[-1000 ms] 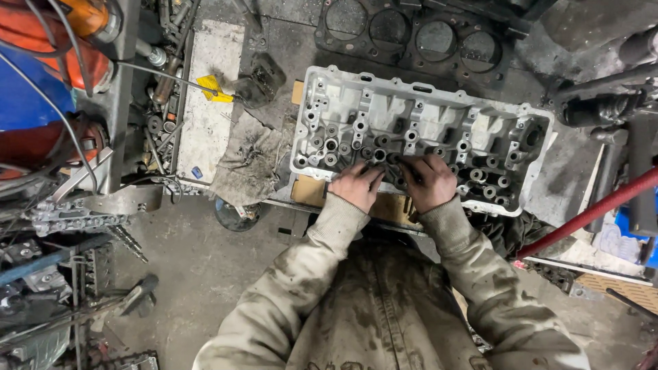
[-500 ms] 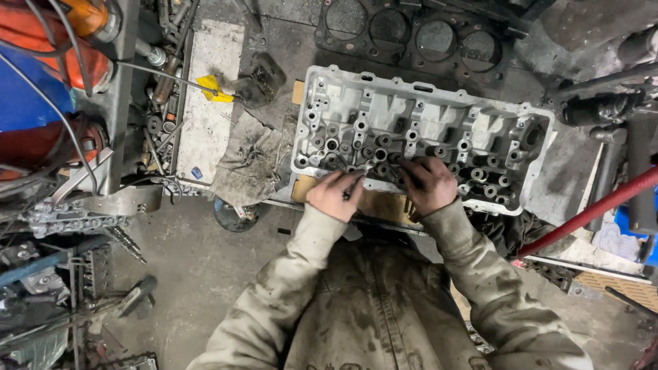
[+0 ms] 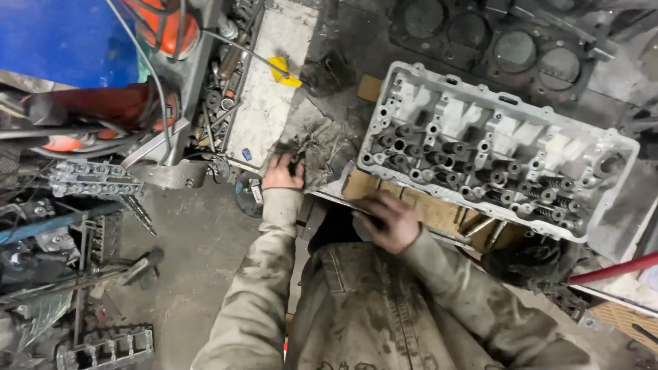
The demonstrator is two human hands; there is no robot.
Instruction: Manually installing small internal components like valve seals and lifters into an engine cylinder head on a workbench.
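Both hands off grey cast-aluminium cylinder head (image 3: 490, 147): left hand (image 3: 283, 173) grips small parts on greasy rag (image 3: 317, 147), right hand (image 3: 388, 220) loose, empty. Small parts look light, oily, slippery; pinch firmly.

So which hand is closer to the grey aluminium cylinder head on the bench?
Right. The right hand rests on the wooden block just below the grey aluminium cylinder head; the left hand is off to its left, on the dirty grey rag.

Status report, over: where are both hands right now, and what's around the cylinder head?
Left hand on small dark parts on the dirty rag. Right hand at bench edge, off the cylinder head. Wood blocks under it.
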